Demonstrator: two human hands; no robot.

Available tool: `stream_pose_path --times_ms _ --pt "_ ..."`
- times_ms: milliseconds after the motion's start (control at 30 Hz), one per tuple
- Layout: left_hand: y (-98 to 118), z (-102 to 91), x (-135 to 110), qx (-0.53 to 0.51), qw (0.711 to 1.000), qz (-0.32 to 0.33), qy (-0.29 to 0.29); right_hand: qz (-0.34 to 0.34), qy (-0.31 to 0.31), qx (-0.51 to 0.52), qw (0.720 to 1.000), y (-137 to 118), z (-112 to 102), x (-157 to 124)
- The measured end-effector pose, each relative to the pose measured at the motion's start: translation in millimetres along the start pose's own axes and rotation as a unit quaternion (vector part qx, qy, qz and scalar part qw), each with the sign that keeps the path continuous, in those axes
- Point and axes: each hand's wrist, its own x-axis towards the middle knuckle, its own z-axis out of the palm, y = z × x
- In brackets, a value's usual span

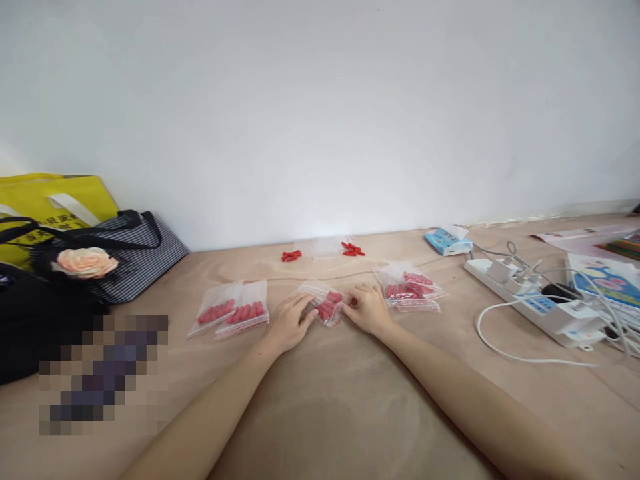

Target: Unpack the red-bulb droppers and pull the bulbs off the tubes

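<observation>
A small clear zip bag (pixel 325 301) with red plastic pieces inside lies on the tan table (pixel 310 400) between my two hands. My left hand (pixel 290 323) pinches its near left edge, fingers curled. My right hand (pixel 367 308) pinches its right edge, fingers closed. Two filled bags (pixel 233 311) lie to the left. A pile of filled bags (pixel 410 288) lies to the right. Loose red pieces (pixel 291 255) and another small heap of red pieces (pixel 353 249) lie near the wall beside a stack of empty clear bags (pixel 327 248).
A striped bag with a fabric rose (pixel 130 257), a yellow bag (pixel 50 207) and a black bag (pixel 30 320) stand at the left. A white power strip (pixel 540 300) with plugs and cables, a blue tissue pack (pixel 447 241) and printed papers (pixel 605 277) lie at the right.
</observation>
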Motion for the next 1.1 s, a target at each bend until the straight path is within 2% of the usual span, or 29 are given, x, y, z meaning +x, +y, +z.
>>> stream_pose_path --times_ms 233,467,733,933,1100 --pt "0.6 -0.8 -0.1 0.014 1.000 0.000 -0.016 0.031 -0.050 0.010 0.998 -6.5 -2.7 -1.2" --pt "-1.5 1.1 -1.5 0.080 0.995 -0.048 -0.023 0.018 -0.066 0.029 0.997 -12.0 -4.9 -1.6" --pt "5.6 -4.2 0.9 0.090 0.994 -0.047 -0.040 0.017 -0.083 0.038 0.996 -9.2 -2.6 -0.1" --pt "11.3 -8.3 1.0 0.087 0.995 -0.036 -0.015 0.004 -0.074 0.165 0.984 -2.7 2.8 0.6" --pt "9.5 -7.8 0.4 0.085 0.996 -0.015 0.008 0.015 -0.110 0.246 0.963 -1.9 5.0 -0.4"
